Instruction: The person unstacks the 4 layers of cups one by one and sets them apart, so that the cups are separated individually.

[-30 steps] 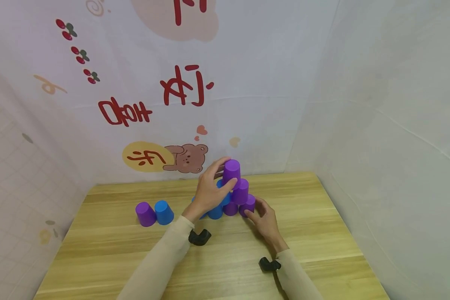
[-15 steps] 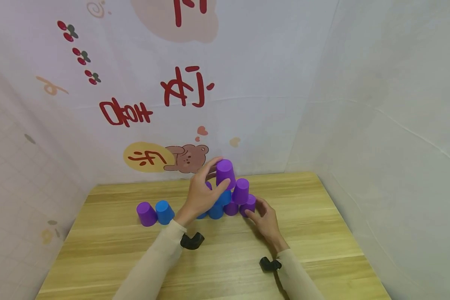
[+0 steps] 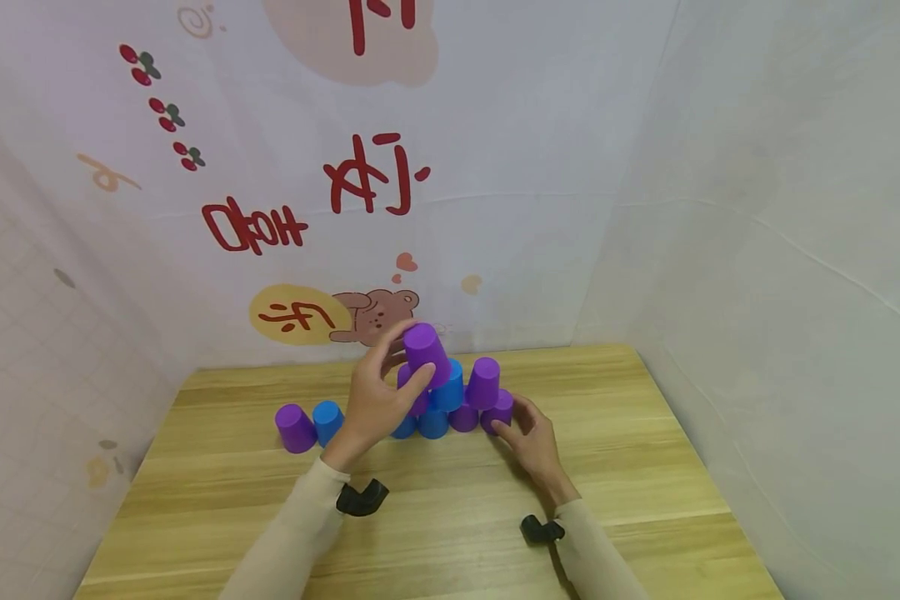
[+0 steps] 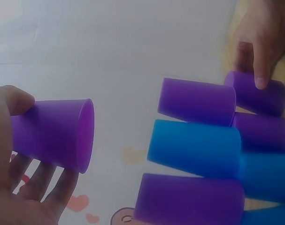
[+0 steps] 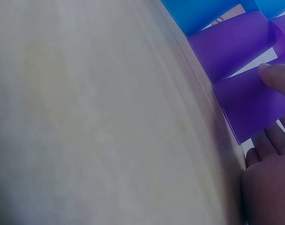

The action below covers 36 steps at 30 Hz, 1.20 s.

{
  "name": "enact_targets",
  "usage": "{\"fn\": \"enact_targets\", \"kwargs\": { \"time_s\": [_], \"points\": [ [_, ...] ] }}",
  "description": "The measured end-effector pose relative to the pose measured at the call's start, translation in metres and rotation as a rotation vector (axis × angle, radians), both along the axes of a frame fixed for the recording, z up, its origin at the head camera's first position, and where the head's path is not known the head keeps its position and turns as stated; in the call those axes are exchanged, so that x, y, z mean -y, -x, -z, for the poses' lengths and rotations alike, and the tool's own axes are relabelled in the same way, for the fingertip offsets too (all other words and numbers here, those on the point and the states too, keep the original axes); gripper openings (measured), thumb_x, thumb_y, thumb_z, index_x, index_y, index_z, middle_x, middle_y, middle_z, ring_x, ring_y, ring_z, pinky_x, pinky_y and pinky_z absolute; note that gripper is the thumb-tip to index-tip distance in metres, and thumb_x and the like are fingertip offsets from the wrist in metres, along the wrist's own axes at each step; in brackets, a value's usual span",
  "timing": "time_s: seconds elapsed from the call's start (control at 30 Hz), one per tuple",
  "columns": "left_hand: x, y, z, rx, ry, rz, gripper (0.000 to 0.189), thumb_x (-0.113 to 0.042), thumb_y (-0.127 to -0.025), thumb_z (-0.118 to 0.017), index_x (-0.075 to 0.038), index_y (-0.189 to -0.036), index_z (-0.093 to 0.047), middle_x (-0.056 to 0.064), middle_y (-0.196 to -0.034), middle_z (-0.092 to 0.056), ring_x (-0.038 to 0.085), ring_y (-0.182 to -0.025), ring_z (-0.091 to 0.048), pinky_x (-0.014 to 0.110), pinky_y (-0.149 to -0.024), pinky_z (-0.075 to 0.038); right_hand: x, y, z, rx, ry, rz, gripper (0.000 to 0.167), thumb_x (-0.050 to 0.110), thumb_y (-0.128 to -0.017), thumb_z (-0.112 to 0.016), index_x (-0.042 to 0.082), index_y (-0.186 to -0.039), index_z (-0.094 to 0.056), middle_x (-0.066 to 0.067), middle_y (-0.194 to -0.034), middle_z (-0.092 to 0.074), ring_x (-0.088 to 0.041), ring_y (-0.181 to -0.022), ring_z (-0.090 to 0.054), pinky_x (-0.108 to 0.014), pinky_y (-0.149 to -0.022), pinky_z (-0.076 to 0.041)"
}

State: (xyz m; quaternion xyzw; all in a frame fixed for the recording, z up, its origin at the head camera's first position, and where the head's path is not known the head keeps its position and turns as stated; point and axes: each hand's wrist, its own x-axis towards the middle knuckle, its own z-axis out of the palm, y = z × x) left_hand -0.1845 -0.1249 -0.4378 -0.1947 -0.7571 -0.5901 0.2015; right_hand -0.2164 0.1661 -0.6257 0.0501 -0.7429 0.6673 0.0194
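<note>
My left hand (image 3: pixel 378 396) grips an upside-down purple cup (image 3: pixel 427 354) between thumb and fingers. In the left wrist view this held cup (image 4: pixel 53 133) hangs apart from the stack, its mouth facing the second row. That row has a purple cup (image 4: pixel 189 199), a blue cup (image 3: pixel 447 387) and another purple cup (image 3: pixel 483 383). Below stands the bottom row, with blue cups (image 3: pixel 432 423) on the left and purple ones (image 3: pixel 463 417) on the right. My right hand (image 3: pixel 532 437) holds the rightmost bottom cup (image 5: pixel 250 101), thumb on its near side and fingers behind.
To the left of the stack, a purple cup (image 3: pixel 296 429) and a blue cup (image 3: pixel 328 422) stand upside down side by side on the wooden table (image 3: pixel 450 517). A printed white cloth (image 3: pixel 525 250) hangs close behind the table. Both wrists carry black mounts (image 3: pixel 542 530).
My left hand has moved left with the purple cup, from above the stack's right part to over its left part, tilting it slightly. The right hand has stayed on its cup.
</note>
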Motion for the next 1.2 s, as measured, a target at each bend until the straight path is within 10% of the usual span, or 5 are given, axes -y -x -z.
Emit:
{"fn": "enact_targets", "kwargs": {
  "time_s": [0.33, 0.63, 0.9, 1.2],
  "points": [
    [0.024, -0.012, -0.001, -0.055, -0.039, -0.037, 0.071, 0.004, -0.097, -0.080, -0.009, -0.163, -0.056, 0.018, -0.147, -0.072, 0.003, -0.131, -0.069, 0.016, -0.113, -0.058, 0.000, 0.000, 0.001, -0.011, -0.022, 0.006, 0.058, 0.003, -0.097, -0.087, 0.003, -0.151, -0.065, -0.020, -0.156, -0.069, -0.040, -0.156, -0.059, -0.022, -0.130, -0.047],
    [0.048, -0.020, 0.004, -0.106, -0.082, -0.084, 0.071, 0.013, -0.094, -0.078, -0.006, -0.160, -0.059, 0.024, -0.143, -0.071, 0.004, -0.129, -0.070, 0.015, -0.111, -0.060, 0.000, 0.001, 0.001, -0.008, -0.028, 0.002, 0.059, 0.003, -0.098, -0.086, 0.002, -0.153, -0.064, -0.020, -0.158, -0.068, -0.039, -0.158, -0.057, -0.036, -0.135, -0.044],
    [0.068, -0.027, 0.007, -0.116, -0.113, -0.121, 0.073, 0.017, -0.092, -0.077, 0.001, -0.160, -0.057, -0.009, -0.145, -0.069, 0.005, -0.130, -0.070, 0.014, -0.111, -0.059, -0.001, 0.000, 0.000, 0.013, -0.014, 0.002, 0.060, 0.002, -0.098, -0.086, 0.003, -0.153, -0.064, -0.018, -0.158, -0.068, -0.035, -0.158, -0.057, -0.016, -0.128, -0.045],
    [0.087, -0.036, 0.008, -0.117, -0.093, -0.196, 0.072, 0.019, -0.092, -0.077, 0.004, -0.159, -0.057, -0.011, -0.145, -0.068, 0.004, -0.128, -0.070, 0.012, -0.110, -0.058, 0.001, -0.001, 0.000, 0.005, -0.019, 0.013, 0.061, 0.003, -0.096, -0.088, 0.002, -0.152, -0.064, -0.020, -0.158, -0.068, -0.038, -0.157, -0.058, -0.018, -0.128, -0.046]
  ]
}}
